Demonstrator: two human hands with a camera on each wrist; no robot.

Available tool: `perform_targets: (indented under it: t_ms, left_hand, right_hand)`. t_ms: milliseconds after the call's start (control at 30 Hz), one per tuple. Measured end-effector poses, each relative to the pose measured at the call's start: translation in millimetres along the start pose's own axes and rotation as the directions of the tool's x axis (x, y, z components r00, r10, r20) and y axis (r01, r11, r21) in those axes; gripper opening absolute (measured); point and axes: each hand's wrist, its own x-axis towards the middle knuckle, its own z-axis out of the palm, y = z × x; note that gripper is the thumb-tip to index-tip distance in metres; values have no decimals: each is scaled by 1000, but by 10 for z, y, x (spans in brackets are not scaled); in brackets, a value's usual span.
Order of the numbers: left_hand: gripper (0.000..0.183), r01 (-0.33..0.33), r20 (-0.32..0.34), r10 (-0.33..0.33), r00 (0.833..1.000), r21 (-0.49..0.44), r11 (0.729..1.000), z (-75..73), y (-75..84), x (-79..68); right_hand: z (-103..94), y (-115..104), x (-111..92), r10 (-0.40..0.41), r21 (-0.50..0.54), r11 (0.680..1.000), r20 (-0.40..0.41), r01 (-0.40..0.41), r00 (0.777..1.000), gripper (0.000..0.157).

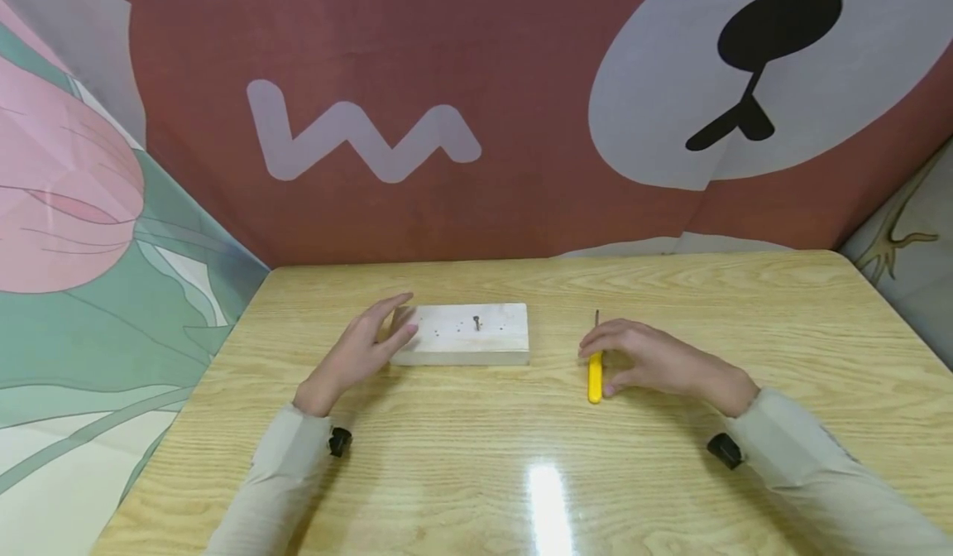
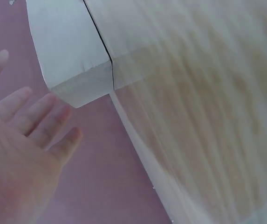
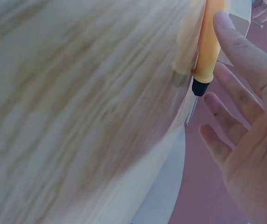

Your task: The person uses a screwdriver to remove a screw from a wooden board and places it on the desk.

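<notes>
A white wooden block lies on the table with a screw standing up from its top and several small holes around it. At the block's left end is my left hand, fingers and thumb spread apart. In the left wrist view, that hand has its fingers extended by the block's end face. A screwdriver with a yellow handle lies to the right of the block, its shaft pointing away. My right hand arches over it, thumb and fingers loosely bent on either side. In the right wrist view the handle lies beside the thumb.
The wood-grain table reflects light near its front. Behind it rises a reddish wall covering with a cartoon bear print, and a floral panel stands at the left. Small black devices sit at both wrists.
</notes>
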Motion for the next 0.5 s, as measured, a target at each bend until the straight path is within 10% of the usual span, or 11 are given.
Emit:
perform_targets:
  t_ms: [500]
  left_hand:
    - [63, 43, 103, -38, 994, -44, 998, -25, -44, -23]
  right_hand:
    - [23, -15, 45, -39, -14, 999, 30, 40, 999, 36]
